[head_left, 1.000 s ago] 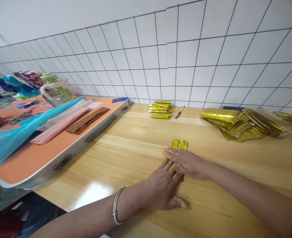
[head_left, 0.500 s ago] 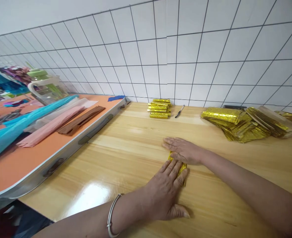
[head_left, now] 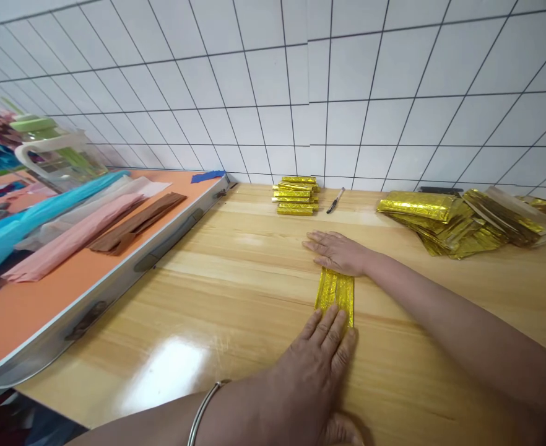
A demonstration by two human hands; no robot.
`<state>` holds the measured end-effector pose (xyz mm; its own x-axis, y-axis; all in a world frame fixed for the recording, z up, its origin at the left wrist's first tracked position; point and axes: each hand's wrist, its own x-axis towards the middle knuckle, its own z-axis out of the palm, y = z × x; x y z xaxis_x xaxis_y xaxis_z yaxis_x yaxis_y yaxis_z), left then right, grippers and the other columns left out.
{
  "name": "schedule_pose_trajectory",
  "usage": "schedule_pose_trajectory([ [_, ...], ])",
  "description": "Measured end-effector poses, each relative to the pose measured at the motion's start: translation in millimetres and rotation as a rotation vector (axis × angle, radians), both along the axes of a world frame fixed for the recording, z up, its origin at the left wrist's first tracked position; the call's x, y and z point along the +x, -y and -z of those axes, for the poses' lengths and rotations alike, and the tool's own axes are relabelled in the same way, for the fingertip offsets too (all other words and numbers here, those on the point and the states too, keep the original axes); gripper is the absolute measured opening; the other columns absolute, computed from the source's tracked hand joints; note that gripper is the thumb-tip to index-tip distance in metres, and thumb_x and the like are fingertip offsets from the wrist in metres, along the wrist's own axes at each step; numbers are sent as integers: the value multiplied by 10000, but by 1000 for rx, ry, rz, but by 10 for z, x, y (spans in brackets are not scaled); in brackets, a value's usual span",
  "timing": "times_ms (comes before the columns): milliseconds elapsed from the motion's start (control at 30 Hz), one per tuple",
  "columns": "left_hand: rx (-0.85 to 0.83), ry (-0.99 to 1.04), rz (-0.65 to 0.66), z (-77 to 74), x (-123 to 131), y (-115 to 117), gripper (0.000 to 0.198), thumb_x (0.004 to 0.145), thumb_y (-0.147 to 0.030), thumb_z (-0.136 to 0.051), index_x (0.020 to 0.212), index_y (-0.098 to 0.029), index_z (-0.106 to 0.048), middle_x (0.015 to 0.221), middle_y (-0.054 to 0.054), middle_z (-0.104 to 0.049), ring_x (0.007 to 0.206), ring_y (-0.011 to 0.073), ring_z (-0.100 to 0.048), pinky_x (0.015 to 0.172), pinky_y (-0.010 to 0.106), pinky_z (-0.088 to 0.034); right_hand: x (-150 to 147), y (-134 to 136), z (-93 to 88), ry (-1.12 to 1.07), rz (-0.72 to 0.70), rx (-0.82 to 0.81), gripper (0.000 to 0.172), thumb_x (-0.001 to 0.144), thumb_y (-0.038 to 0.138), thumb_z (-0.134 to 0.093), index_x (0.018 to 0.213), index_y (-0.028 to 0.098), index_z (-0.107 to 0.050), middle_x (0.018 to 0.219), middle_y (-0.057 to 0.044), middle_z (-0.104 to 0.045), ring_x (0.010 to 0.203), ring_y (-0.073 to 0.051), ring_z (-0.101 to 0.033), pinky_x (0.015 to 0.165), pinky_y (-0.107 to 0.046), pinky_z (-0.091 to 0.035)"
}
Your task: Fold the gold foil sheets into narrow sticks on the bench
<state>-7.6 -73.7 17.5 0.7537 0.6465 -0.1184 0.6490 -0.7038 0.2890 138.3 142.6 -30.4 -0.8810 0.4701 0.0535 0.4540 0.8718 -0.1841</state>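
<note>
A gold foil strip [head_left: 336, 290] lies flat on the wooden table [head_left: 236, 260], with lengthwise creases on it. My left hand [head_left: 312, 371], with a bracelet at the wrist, rests flat over its near end, fingers stretched out. Across its far end lies my right hand [head_left: 340, 253], palm down with fingers extended. The middle of the strip shows between the two hands. Parts of both ends are hidden under the hands.
Several folded gold pieces [head_left: 296, 197] are stacked near the tiled wall, beside a pen [head_left: 335, 201]. At right lies a pile of gold foil [head_left: 459, 229]. An orange board [head_left: 161, 214] on the left carries coloured sheets and a jug [head_left: 64, 162].
My hands have moved apart, the left toward me and the right toward the wall. More of the gold strip shows between them. The view has shifted slightly.
</note>
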Motion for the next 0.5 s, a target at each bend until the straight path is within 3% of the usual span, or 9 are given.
schedule_pose_trajectory([
  [233, 79, -98, 20, 11, 44, 65, 918, 813, -695, -212, 1380, 28, -244, 1436, 242, -172, 1356, 335, -75, 1111, 447, -142, -23, -87, -49, 20, 23, 80, 563, 914, 510, -266, 1403, 233, -283, 1470, -85, -263, 1325, -220, -248, 1038, -399, -202],
  [500, 141, -89, 24, -22, 27, 121, 950, 799, -714, -197, 1367, 45, -265, 1421, 255, -209, 1347, 344, -147, 1111, 428, -131, -63, -73, -121, -41, 125, 206, 424, 914, 397, -358, 1218, 158, -531, 1251, -131, -540, 1202, -224, -406, 976, -398, -275],
])
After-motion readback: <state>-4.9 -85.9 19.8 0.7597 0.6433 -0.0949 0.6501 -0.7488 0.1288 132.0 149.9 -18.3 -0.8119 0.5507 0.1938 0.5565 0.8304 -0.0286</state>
